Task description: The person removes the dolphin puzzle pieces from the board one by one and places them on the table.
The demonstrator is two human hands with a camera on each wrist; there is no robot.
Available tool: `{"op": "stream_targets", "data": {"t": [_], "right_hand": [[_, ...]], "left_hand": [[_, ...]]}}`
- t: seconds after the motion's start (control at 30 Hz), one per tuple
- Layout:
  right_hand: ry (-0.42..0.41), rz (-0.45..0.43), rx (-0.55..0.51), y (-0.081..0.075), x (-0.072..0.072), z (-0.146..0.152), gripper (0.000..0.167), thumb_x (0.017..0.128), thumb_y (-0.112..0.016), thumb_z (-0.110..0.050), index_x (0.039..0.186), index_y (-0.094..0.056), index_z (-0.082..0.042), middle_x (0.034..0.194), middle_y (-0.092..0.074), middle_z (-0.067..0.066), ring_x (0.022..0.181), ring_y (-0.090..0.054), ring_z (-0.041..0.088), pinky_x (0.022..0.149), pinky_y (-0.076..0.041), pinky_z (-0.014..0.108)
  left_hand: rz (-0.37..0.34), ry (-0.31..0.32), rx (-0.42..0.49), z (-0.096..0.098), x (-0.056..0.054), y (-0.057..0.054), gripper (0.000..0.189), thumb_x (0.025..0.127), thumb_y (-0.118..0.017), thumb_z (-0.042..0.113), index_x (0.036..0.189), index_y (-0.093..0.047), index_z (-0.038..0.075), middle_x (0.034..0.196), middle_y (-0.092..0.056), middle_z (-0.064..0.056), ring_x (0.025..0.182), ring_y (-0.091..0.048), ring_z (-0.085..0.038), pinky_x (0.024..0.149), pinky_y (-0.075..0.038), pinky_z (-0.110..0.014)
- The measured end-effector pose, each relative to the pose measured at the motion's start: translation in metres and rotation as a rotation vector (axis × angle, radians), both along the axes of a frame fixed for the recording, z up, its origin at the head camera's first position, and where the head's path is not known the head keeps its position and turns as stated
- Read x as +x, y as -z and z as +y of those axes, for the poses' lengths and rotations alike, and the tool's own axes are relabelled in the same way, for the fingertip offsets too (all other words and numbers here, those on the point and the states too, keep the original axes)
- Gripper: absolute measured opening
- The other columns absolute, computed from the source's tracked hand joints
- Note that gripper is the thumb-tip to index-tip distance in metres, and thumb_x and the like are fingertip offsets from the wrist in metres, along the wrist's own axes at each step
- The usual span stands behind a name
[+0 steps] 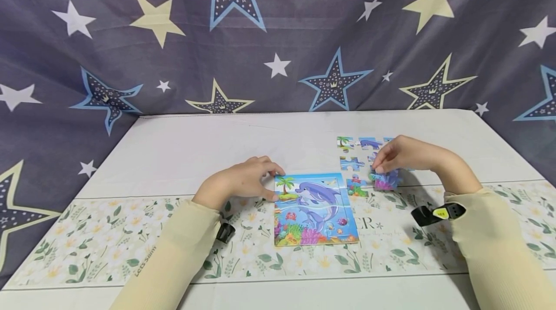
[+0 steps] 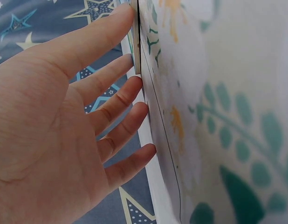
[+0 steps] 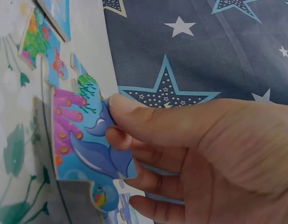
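A square dolphin puzzle board (image 1: 314, 232) lies flat on the tablecloth. At its left edge rests my left hand (image 1: 245, 179), fingers spread and mostly straight; in the left wrist view the thumb (image 2: 99, 35) touches the board's side. My right hand (image 1: 406, 153) pinches a puzzle piece (image 3: 83, 135) between thumb and index finger, to the right of the board. Pink coral and a blue dolphin tail show on that piece, which stands tilted close over the cloth. Loose pieces lie around it, including a coral and crab piece (image 1: 357, 189) near the board's upper right corner.
Further back lie a palm tree piece (image 1: 345, 142), a dolphin head piece (image 1: 369, 144) and a blue wave piece (image 1: 351, 163). More pieces are partly hidden behind the right hand. A star-patterned curtain (image 1: 243, 59) hangs behind the white and floral tablecloth (image 1: 208, 141).
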State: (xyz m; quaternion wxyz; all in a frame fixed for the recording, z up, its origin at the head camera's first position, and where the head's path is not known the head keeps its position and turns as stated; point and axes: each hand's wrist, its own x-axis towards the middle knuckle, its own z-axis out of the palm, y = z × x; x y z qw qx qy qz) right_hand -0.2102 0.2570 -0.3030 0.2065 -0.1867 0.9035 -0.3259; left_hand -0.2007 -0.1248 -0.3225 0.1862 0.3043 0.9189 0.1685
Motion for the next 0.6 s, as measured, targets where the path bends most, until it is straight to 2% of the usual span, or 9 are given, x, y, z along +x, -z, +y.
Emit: {"op": "stream_targets", "data": {"t": [0.33, 0.6], "right_hand": [[-0.028, -0.024, 0.008, 0.0052, -0.0009, 0.0001, 0.014, 0.091, -0.072, -0.010, 0.098, -0.074, 0.002, 0.091, -0.072, 0.004, 0.085, -0.065, 0.019, 0.079, -0.053, 0.033], [-0.043, -0.011, 0.012, 0.0090, -0.0023, 0.0000, 0.013, 0.091, -0.072, -0.010, 0.097, -0.074, 0.000, 0.092, -0.072, 0.003, 0.085, -0.065, 0.018, 0.078, -0.053, 0.033]], "left_hand": [[0.003, -0.001, 0.000, 0.0006, 0.0001, -0.0003, 0.056, 0.087, -0.078, 0.034, 0.137, -0.058, 0.019, 0.123, -0.054, 0.000, 0.120, -0.046, -0.023, 0.103, -0.039, -0.045], [0.001, -0.003, -0.009, 0.0002, 0.0001, 0.0000, 0.056, 0.087, -0.077, 0.035, 0.138, -0.057, 0.020, 0.124, -0.053, 0.000, 0.121, -0.045, -0.023, 0.103, -0.040, -0.045]]}}
